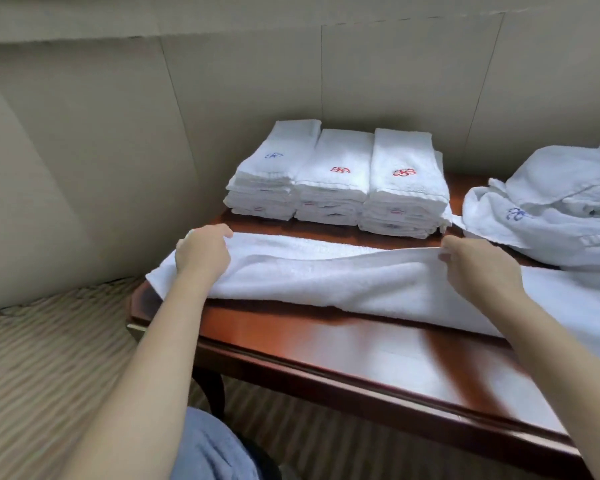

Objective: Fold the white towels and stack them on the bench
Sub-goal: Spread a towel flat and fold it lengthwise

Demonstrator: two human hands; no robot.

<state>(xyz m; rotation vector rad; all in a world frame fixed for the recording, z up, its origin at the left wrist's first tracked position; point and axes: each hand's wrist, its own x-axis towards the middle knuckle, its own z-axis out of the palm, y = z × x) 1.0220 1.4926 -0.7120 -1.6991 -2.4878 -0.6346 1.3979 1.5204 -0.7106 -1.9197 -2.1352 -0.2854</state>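
Your left hand [201, 252] and right hand [478, 261] each pinched the far edge of a white towel [326, 275] spread lengthwise on the wooden bench [326, 344]; three folded stacks [336, 178] sat behind it, unfolded towels [551, 209] to the right.

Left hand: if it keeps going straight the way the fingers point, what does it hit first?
Probably the leftmost towel stack. The left hand, gripping the towel, points away across the bench toward that stack; bare wood lies between. Depth is uncertain.
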